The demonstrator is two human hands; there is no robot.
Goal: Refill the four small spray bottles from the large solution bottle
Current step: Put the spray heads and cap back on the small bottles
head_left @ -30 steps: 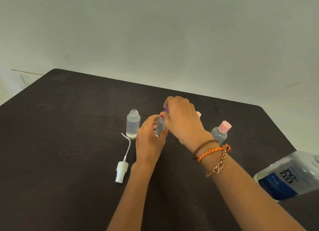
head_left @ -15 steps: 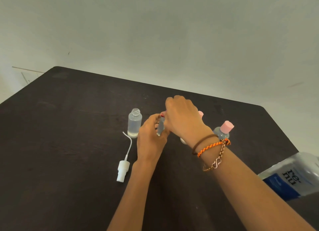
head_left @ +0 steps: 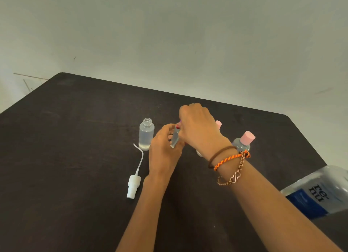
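Head view: both hands [head_left: 199, 128] around small bottle [head_left: 175, 137]

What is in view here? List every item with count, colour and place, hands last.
table: one, dark brown, fills the lower view.
open spray bottle: one, clear, uncapped, standing left of the hands.
spray pump: one, white with tube, lying on the table, near left.
held small bottle: one, clear, purple at its top, between both hands.
pink-capped bottles: two, clear, behind the right wrist; one mostly hidden.
large solution bottle: one, clear with blue label, right edge.
bracelets: three, brown, orange, copper, right wrist.
left hand: grips the held bottle's body.
right hand: covers its top.
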